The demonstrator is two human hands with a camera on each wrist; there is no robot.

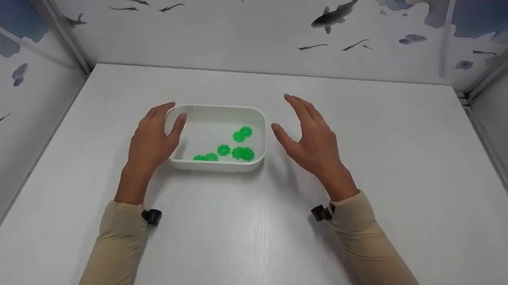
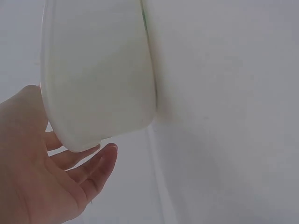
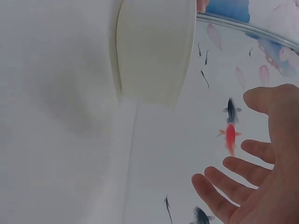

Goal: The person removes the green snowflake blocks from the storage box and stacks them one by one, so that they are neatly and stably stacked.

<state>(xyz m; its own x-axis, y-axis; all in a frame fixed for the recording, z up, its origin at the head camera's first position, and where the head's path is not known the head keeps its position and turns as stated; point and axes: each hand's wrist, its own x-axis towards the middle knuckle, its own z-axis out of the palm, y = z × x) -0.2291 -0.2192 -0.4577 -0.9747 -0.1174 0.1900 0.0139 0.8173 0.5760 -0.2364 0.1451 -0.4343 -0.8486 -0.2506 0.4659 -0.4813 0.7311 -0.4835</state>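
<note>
A white rectangular tray (image 1: 212, 169) with rounded corners stands on the table, left of centre. Several green flower-shaped pieces (image 1: 224, 150) lie inside it, mostly toward its right and near sides. At the tray's left end is my left hand (image 1: 154, 138), its thumb overlapping the rim and the fingers along the outside. The left wrist view shows these fingers (image 2: 105, 165) loosely bent beside the tray's end wall (image 2: 103, 84), with a gap at the nearest fingertip. My right hand (image 1: 316, 142) hangs apart from the tray's right end, fingers spread and holding nothing.
The white table (image 1: 243, 237) reaches back to a wall panel (image 1: 256, 42) painted with fish. Similar panels stand at the left and right. A small black camera (image 1: 152, 217) sits on the left wrist and another camera (image 1: 321, 213) on the right.
</note>
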